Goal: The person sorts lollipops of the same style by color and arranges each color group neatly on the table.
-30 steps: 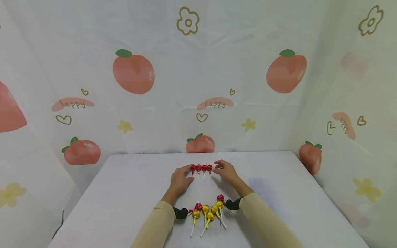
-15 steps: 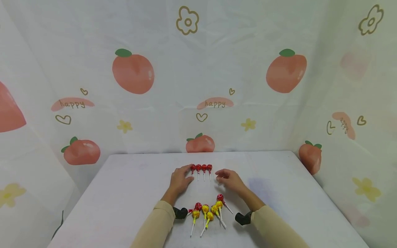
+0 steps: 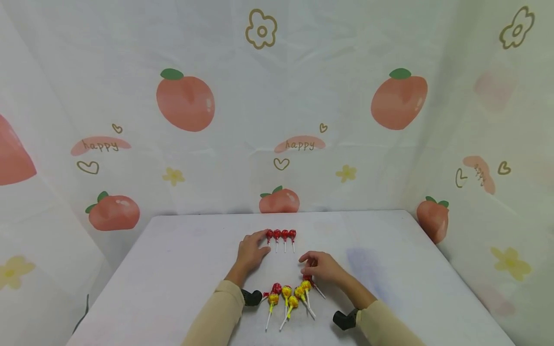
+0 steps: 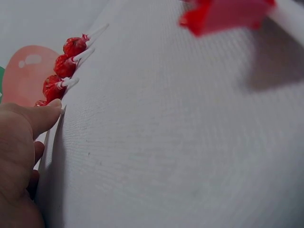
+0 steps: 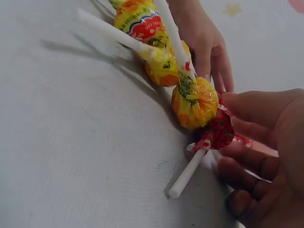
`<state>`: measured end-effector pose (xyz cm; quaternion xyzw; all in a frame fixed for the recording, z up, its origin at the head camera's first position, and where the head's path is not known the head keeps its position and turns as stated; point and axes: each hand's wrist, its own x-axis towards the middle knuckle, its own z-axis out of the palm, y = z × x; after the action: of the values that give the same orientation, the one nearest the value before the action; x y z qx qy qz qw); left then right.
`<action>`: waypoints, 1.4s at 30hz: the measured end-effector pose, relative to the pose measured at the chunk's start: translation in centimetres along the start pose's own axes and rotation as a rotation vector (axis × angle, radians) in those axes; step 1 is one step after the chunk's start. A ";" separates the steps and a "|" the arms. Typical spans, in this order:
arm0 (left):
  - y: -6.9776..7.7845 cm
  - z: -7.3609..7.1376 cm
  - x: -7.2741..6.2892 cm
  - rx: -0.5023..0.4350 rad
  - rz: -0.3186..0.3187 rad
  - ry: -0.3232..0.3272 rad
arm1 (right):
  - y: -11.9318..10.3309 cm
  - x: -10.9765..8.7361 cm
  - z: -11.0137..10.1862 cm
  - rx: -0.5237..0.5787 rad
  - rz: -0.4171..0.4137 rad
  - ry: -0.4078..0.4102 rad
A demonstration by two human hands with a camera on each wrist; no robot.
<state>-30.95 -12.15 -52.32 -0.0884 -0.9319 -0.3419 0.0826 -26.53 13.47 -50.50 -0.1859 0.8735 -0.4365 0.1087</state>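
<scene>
While your L hand (image 3: 250, 252), thumb/index spread, rests by 4 red pops (image 3: 284, 234), R hand (image 3: 325, 269) is at loose red pop (image 5: 222, 130), pinch: can't tell.

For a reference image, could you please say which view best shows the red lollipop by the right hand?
The right wrist view shows the red lollipop closest, stick included. The head view shows it small, partly behind the right hand; I cannot identify it in the left wrist view.

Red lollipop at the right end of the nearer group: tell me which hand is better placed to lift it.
The right hand, I'd judge: its fingers are at that red lollipop, while the left hand is farther off, at the row of four red lollipops.
</scene>
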 end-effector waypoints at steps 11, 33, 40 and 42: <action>-0.4 0.3 0.1 0.013 0.001 0.004 | -0.7 -1.3 0.1 -0.098 0.044 -0.072; -0.5 0.2 0.2 0.004 0.009 0.009 | -1.8 -1.5 0.1 -0.127 0.043 -0.083; -0.5 0.3 0.2 0.011 0.008 0.010 | -2.4 -1.2 -0.2 -0.131 0.041 -0.063; -0.4 0.3 0.1 0.011 0.010 0.012 | -2.6 -1.1 -0.3 -0.118 0.041 -0.049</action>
<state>-31.20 -12.29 -52.78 -0.0906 -0.9328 -0.3369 0.0903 -25.08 12.69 -48.18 -0.1846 0.8986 -0.3771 0.1277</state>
